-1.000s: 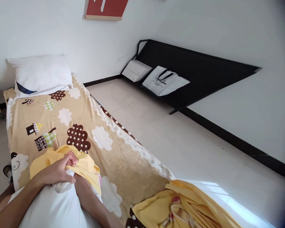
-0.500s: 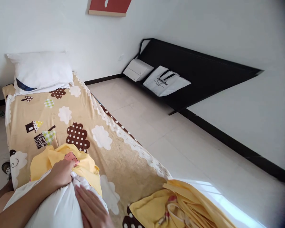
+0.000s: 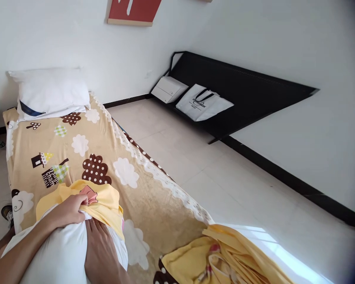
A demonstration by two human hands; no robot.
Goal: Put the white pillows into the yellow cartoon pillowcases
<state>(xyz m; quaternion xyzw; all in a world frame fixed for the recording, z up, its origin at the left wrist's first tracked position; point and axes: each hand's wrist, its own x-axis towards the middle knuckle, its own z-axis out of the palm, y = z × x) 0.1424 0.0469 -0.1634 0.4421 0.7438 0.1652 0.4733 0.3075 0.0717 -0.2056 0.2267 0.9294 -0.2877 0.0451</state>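
A white pillow (image 3: 57, 252) lies on my lap at the near end of the bed, its far end inside a yellow pillowcase (image 3: 111, 201) with a pink printed figure. My left hand (image 3: 69, 213) is closed on the pillowcase's edge, right where the white fabric bunches up. Beside it, my right hand (image 3: 102, 248) presses against the pillow with fingers stretched out and close together. Its fingertips are tucked under the case's edge, out of sight.
The bed carries a beige patterned sheet (image 3: 156, 205) and a second white pillow (image 3: 53, 90). Yellow fabric (image 3: 225, 252) is heaped at the near right corner. Along the right wall, a tilted black cot (image 3: 239, 86) bears a white box (image 3: 168, 88) and a white tote bag (image 3: 202, 103).
My right hand has moved forward and left, its fingertips slipping in at the pillowcase's mouth. My left hand has shifted slightly left, still gripping the edge.
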